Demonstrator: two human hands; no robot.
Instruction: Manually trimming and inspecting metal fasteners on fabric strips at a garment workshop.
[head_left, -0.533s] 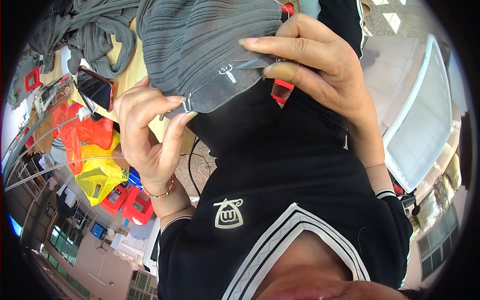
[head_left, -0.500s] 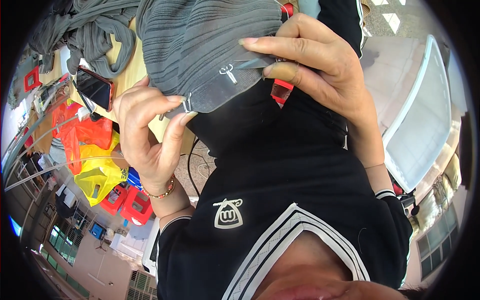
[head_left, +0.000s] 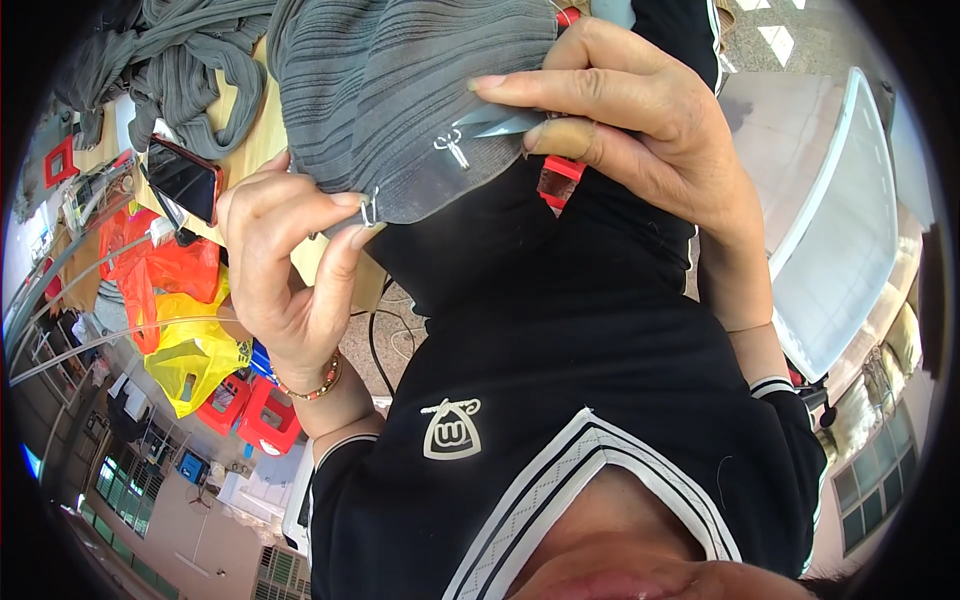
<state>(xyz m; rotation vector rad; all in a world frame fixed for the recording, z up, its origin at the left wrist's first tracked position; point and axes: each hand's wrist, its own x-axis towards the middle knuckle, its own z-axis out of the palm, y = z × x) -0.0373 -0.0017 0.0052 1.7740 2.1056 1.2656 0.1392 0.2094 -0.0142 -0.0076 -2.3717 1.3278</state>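
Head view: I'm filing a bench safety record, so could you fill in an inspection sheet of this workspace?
Surface: pale tabletop, visible in part.
Job's things: pleated grey fabric bearing a small silvery looped piece; pointed metal blade close by it.
Clutter: phone, heaped grey fabric, orange-red bag, yellow bag.
Grips: left grip pinches the pleated fabric's edge; right grip holds the blade, the tool's rest hidden.
Cables: dark cable beside the left forearm.
Surroundings: red plastic items lower left; barred window lower right.
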